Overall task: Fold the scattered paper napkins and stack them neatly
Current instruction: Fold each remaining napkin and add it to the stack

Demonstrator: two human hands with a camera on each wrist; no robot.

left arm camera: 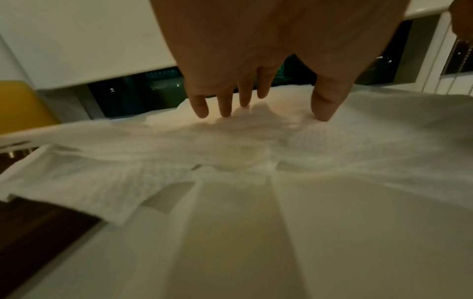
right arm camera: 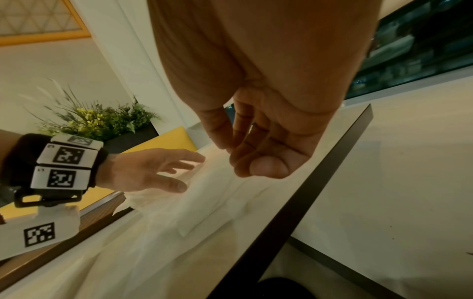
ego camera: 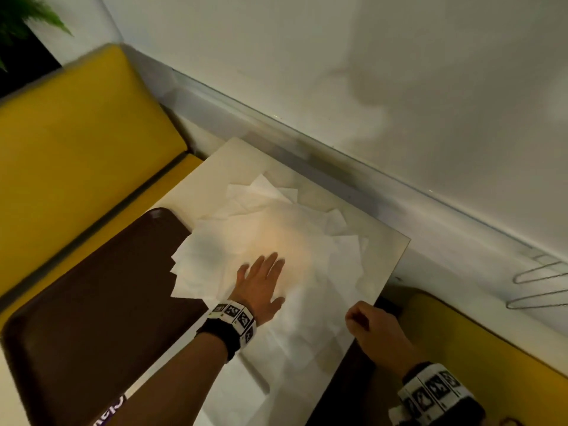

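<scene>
Several white paper napkins lie unfolded and overlapping in a loose heap on the white table. My left hand lies flat on the near part of the heap, fingers straight and spread, fingertips touching the paper. My right hand hovers at the table's right edge by the nearest napkin's corner. Its fingers are curled with the thumb against the fingertips, and no paper shows between them. The right wrist view also has the left hand on the napkins.
A dark brown tray lies at the table's left, with some napkins overhanging it. Yellow benches stand at the left and right. A white wall ledge runs behind the table. A plant is at the far left.
</scene>
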